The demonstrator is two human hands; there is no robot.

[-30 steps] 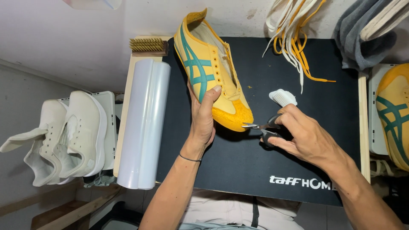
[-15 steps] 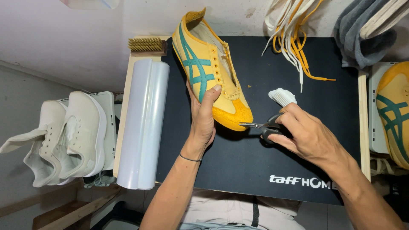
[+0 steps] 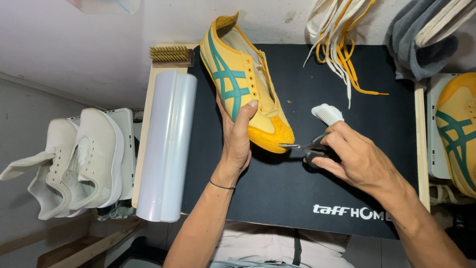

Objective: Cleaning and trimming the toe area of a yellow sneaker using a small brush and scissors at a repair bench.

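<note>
Fingers (image 3: 246,115) of the left hand (image 3: 237,141) wrap the side of a yellow suede-and-leather low-top sneaker with teal stripes (image 3: 245,84), thumb tucked beneath the sole edge, holding it tipped on its side above a black rubbery work mat (image 3: 277,188). The shoe's long axis runs diagonally, heel collar up and away at the far edge of the mat, fuzzy yellow toe cap pointing down toward the person's right. The right hand (image 3: 354,161) is closed around the dark handles of small metal scissors (image 3: 303,147), whose slim blades lie nearly level and point left, their tips just at the toe cap's edge; whether steel meets suede cannot be told. The right hand is thus the nearer to the toe, the left the nearer to the midfoot.

A small white-bristled brush (image 3: 327,113) peeks above the right hand's knuckles, and whether it rests on the mat or is held cannot be told. Loose white and orange flat laces (image 3: 342,54) drape from the far wall. A smooth translucent white plastic roll (image 3: 166,144) lies along the mat's left edge, with a wooden brass-bristle brush (image 3: 171,54) at its head. A pair of soft white sneakers (image 3: 79,159) sits well apart on the left; a matching yellow sneaker (image 3: 458,129) waits at far right beneath folded grey cloth (image 3: 416,47).
</note>
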